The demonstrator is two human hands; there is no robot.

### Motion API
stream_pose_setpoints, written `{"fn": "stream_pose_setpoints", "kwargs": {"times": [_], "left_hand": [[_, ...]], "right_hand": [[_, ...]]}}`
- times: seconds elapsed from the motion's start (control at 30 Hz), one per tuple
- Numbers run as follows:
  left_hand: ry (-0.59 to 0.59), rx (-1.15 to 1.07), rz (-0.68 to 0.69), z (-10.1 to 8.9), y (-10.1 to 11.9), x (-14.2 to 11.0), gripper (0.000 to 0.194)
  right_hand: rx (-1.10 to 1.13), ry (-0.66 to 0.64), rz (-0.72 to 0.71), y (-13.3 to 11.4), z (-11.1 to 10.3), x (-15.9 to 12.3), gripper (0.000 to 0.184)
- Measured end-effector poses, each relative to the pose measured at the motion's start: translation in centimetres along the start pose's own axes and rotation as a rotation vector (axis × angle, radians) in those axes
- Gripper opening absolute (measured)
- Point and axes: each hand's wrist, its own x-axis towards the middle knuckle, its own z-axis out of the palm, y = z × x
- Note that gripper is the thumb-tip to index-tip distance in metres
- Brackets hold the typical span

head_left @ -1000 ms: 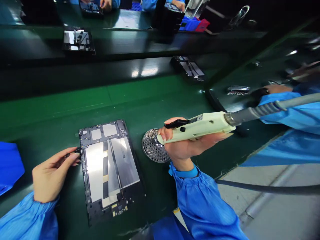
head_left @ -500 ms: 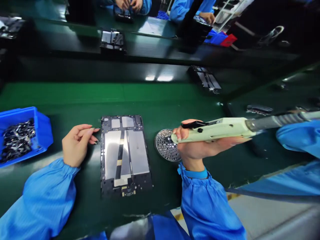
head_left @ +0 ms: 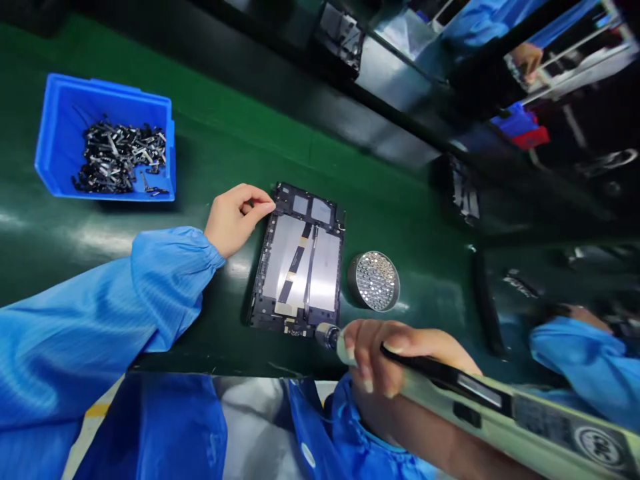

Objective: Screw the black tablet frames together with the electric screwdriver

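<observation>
An opened tablet [head_left: 300, 260] lies on the green bench, its grey battery panels and a dark ribbon cable showing. My left hand [head_left: 237, 217] is at its upper left edge, thumb and forefinger pinched together; whatever they may hold is hidden. A pale green electric screwdriver [head_left: 440, 393] is in my right hand [head_left: 385, 353], fingers wrapped round the grip. Its metal nose is at the tablet's lower right corner; I cannot tell whether the bit touches. Just right of the tablet stands a round metal screw dish [head_left: 377, 280] with a dotted top.
At the upper left sits a blue bin [head_left: 50, 133] of small black and silver parts. Further tablets [head_left: 340, 37] rest beyond a dark ledge. Another person's sleeve [head_left: 580, 347] is at the right, and a co-worker's hand [head_left: 527, 60] shows across the bench.
The screwdriver has gone from the screw dish to the tablet's lower right corner. My left hand has come closer against the tablet's upper left edge. The view has turned.
</observation>
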Motion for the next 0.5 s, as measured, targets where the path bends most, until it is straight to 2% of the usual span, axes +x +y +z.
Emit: {"fn": "stream_pose_setpoints", "kwargs": {"times": [0.07, 0.13, 0.3, 0.47, 0.5], "left_hand": [[-0.010, -0.001, 0.002, 0.2, 0.1, -0.1, 0.011], [-0.019, -0.019, -0.005, 0.5, 0.1, -0.1, 0.008], [-0.032, -0.031, -0.014, 0.9, 0.0, -0.1, 0.005], [-0.027, 0.027, 0.052, 0.9, 0.0, -0.3, 0.004], [-0.024, 0.045, 0.077, 1.0, 0.3, -0.6, 0.005]], "right_hand": [[-0.001, 0.010, 0.031, 0.3, 0.6, 0.0, 0.020], [0.019, -0.052, 0.040, 1.0, 0.0, 0.6, 0.025], [0.057, -0.469, -0.057, 2.9, -3.1, 2.7, 0.043], [0.057, -0.573, -0.003, 2.6, -3.5, 3.7, 0.045], [0.063, -0.548, 0.028, 2.5, -3.5, 3.6, 0.042]]}}
